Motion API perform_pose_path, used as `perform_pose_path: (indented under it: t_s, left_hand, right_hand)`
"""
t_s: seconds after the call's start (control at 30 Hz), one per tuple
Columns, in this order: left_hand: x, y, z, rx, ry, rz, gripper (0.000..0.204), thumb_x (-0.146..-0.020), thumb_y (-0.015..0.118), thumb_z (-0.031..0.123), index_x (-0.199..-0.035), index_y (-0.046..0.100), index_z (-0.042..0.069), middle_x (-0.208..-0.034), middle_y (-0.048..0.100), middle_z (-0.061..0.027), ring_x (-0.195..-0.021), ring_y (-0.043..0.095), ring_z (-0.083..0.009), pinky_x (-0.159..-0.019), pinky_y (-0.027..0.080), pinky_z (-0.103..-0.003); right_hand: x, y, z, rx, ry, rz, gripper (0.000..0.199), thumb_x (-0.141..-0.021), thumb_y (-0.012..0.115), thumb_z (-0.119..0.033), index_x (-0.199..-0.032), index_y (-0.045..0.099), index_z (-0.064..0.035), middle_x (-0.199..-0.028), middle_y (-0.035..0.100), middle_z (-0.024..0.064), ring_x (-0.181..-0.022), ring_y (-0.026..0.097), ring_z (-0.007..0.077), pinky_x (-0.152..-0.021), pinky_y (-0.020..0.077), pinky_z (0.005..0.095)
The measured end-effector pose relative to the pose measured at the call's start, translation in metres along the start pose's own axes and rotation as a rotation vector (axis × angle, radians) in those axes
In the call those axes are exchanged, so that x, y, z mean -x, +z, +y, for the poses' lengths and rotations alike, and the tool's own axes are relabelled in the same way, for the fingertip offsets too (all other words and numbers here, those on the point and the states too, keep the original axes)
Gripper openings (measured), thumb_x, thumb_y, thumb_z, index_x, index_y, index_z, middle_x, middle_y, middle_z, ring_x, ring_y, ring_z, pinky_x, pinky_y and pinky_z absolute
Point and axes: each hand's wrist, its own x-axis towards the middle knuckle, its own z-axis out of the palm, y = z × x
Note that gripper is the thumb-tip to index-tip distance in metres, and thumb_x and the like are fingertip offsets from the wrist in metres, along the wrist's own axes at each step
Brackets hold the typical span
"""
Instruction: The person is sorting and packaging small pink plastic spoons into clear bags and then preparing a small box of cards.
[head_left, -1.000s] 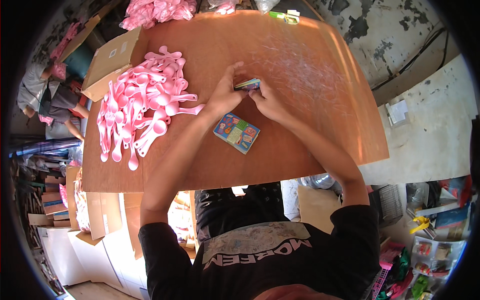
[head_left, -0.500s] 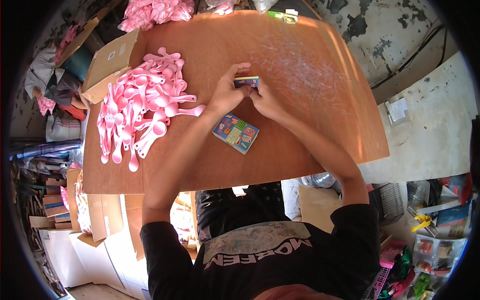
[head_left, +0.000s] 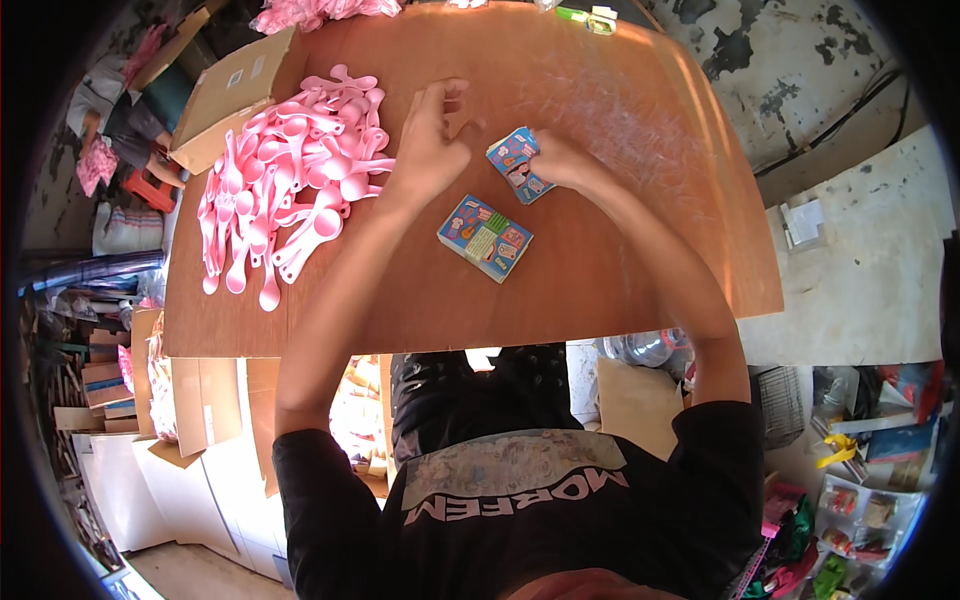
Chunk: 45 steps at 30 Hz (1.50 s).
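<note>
My right hand (head_left: 564, 160) grips a blue stack of printed cards (head_left: 516, 160) by its right edge, tilted just over the table. Beyond and to the left of it, my left hand (head_left: 436, 142) is raised, its fingers loosely curled and apart from the thumb, with nothing in it. On the brown wooden table (head_left: 400, 310), nearer to me, lies a second blue stack of the same colourful cards (head_left: 484, 240); neither hand touches it. Left of my left forearm spreads a heap of pink plastic scoops (head_left: 290, 180).
A cardboard box (head_left: 235, 95) stands behind the scoops. Thin clear plastic strips (head_left: 640, 140) lie scattered on the table's right side. A small green and yellow item (head_left: 590, 18) rests at the far edge. At the far left, another person (head_left: 115, 110) handles something pink.
My hands have come apart. The right has drawn the card stack to the right and tilted it, while the left has let go and moved away to the left.
</note>
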Motion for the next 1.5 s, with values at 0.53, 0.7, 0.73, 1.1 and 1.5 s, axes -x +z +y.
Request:
perform_pose_path:
  t_s: [0.53, 0.7, 0.73, 1.1, 1.5]
  left_hand:
    - [0.165, -0.018, 0.021, 0.601, -0.3, 0.12, 0.063, -0.093, 0.063, 0.015, -0.142, 0.027, -0.004, -0.137, 0.041, -0.0229, -0.127, 0.045, -0.0292, -0.106, 0.037, -0.039]
    - [0.166, -0.01, 0.02, 0.673, -0.238, 0.203, 0.063, -0.092, 0.067, 0.017, -0.138, 0.028, -0.001, -0.126, 0.048, -0.0184, -0.115, 0.052, -0.0208, -0.098, 0.043, -0.034]
    - [0.165, -0.01, 0.019, 0.798, -0.246, 0.22, 0.059, -0.092, 0.067, 0.017, -0.134, 0.03, 0.0, -0.122, 0.051, -0.0163, -0.111, 0.054, -0.0187, -0.096, 0.045, -0.033]
    - [0.161, -0.042, 0.003, 1.234, -0.394, 0.495, 0.035, -0.093, 0.064, 0.019, -0.12, 0.043, 0.009, -0.112, 0.06, -0.0077, -0.1, 0.062, -0.0164, -0.086, 0.053, -0.034]
    - [0.168, -0.056, 0.009, 0.992, -0.273, 0.535, 0.027, -0.088, 0.07, 0.011, -0.11, 0.057, 0.001, -0.102, 0.065, -0.0065, -0.09, 0.061, -0.0111, -0.08, 0.051, -0.028]
  right_hand:
    - [0.127, 0.071, -0.074, -0.336, -0.145, 0.229, 0.074, -0.076, 0.076, -0.013, -0.136, 0.035, -0.0015, -0.098, 0.065, 0.0176, -0.076, 0.067, 0.025, -0.064, 0.054, 0.0414]
    - [0.141, 0.076, -0.095, -0.588, -0.194, 0.127, 0.071, -0.074, 0.08, -0.016, -0.129, 0.039, 0.0015, -0.105, 0.061, 0.0182, -0.098, 0.063, 0.0223, -0.078, 0.0521, 0.036]
    - [0.143, 0.075, -0.107, -0.717, -0.163, 0.145, 0.069, -0.077, 0.078, -0.016, -0.131, 0.038, 0.0017, -0.108, 0.06, 0.0187, -0.1, 0.061, 0.0227, -0.082, 0.0508, 0.0355]
    - [0.165, 0.113, -0.133, -0.47, -0.476, 0.692, 0.029, -0.086, 0.066, -0.001, -0.113, 0.059, 0.0036, -0.113, 0.061, 0.0161, -0.103, 0.059, 0.0223, -0.091, 0.046, 0.033]
    - [0.165, 0.108, -0.141, -0.47, -0.571, 0.573, 0.022, -0.071, 0.08, 0.002, -0.09, 0.068, 0.0005, -0.089, 0.067, 0.0113, -0.081, 0.067, 0.0198, -0.071, 0.053, 0.0291]
